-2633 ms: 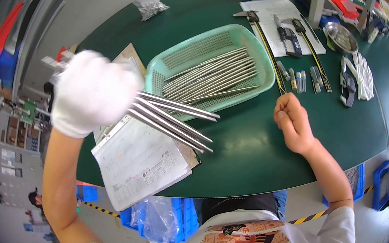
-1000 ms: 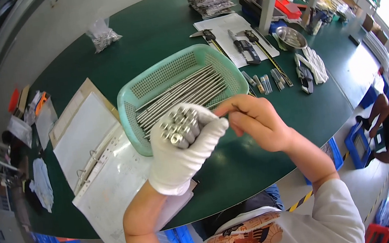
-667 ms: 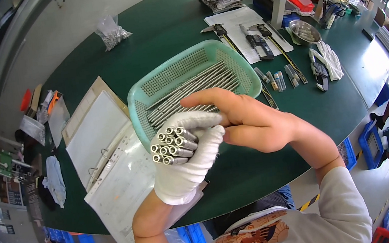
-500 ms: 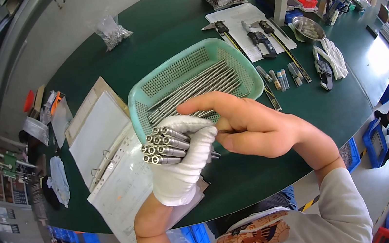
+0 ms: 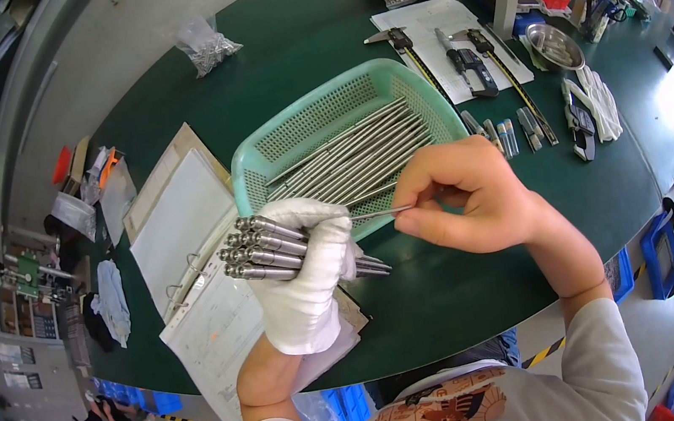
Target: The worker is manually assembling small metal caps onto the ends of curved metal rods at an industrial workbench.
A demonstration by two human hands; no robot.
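Seemingly midway: at frame centre the gloved left hand [image 5: 303, 279] is gripping a bundle of steel rods [image 5: 261, 248], while the bare right hand [image 5: 472, 201] is pinching one thin rod [image 5: 380, 213] beside it. Many rods are lying in the green basket [image 5: 425, 105] above, on the bench [image 5: 305, 36].

bright daylight, sharp, fisheye-bent edges
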